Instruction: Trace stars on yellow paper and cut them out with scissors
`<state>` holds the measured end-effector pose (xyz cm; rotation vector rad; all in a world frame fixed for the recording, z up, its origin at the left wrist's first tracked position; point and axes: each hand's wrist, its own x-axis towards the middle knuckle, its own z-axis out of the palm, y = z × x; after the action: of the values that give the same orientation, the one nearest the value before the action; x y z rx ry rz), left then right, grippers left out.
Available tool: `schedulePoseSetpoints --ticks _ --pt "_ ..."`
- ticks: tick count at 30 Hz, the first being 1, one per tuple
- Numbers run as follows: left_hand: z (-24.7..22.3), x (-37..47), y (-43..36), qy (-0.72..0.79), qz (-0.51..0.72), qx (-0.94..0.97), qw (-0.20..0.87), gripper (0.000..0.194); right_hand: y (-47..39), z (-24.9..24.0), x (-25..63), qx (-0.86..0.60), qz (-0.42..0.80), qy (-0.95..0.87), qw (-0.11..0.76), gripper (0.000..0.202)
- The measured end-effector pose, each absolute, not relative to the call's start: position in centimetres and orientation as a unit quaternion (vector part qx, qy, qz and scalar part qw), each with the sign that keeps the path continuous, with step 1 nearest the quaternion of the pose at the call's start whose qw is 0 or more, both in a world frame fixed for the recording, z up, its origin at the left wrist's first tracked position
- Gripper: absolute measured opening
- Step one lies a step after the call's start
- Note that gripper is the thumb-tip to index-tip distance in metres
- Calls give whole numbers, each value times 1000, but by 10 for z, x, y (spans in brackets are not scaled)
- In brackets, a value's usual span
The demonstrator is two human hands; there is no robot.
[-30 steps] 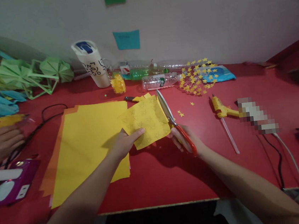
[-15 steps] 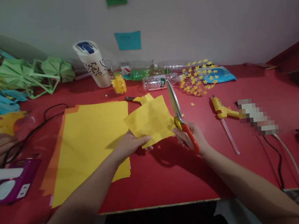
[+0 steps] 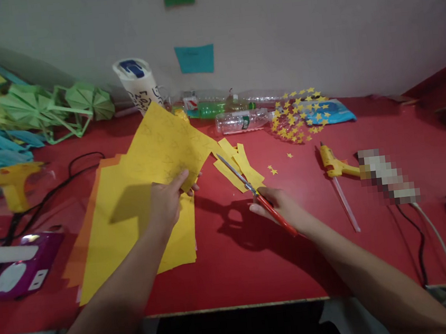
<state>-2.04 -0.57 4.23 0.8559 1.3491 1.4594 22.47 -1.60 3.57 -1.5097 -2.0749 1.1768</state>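
My left hand (image 3: 166, 202) pinches a yellow sheet of paper (image 3: 165, 144) by its lower edge. Pencil-like outlines, some star-shaped, cover the sheet, and it is tilted up above a stack of larger yellow paper (image 3: 136, 250). A pair of scissors (image 3: 234, 171) with red handles is gripped in my right hand (image 3: 281, 208). Their blades look closed and point up and left, apart from the held sheet. Beyond the blades lie several yellow paper strips (image 3: 249, 167). Small cut-out yellow stars (image 3: 273, 172) rest on the red table (image 3: 234, 277) to the right of the strips.
A yellow glue gun (image 3: 330, 161) lies at right near a blurred-out item (image 3: 387, 176). Clear plastic bottles (image 3: 242, 121), a star-covered clear object (image 3: 295, 119) and a white tumbler (image 3: 138, 85) stand along the wall. At left are another glue gun (image 3: 13, 181), cables and a purple box (image 3: 30, 267).
The held paper has moved left and up and now shows its drawn side. The scissors have swung from upright to pointing left, away from the paper. Another person's hand at far left has left view.
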Motion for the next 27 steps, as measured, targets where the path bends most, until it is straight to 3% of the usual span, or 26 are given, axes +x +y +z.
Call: schedulePoseSetpoints --ticks 12,27 --pt "31 -16 -14 589 524 402 466 27 -17 37 223 -505 468 -706 169 57" --pt "38 -21 -13 581 528 395 478 25 -20 41 223 -499 522 -671 168 56"
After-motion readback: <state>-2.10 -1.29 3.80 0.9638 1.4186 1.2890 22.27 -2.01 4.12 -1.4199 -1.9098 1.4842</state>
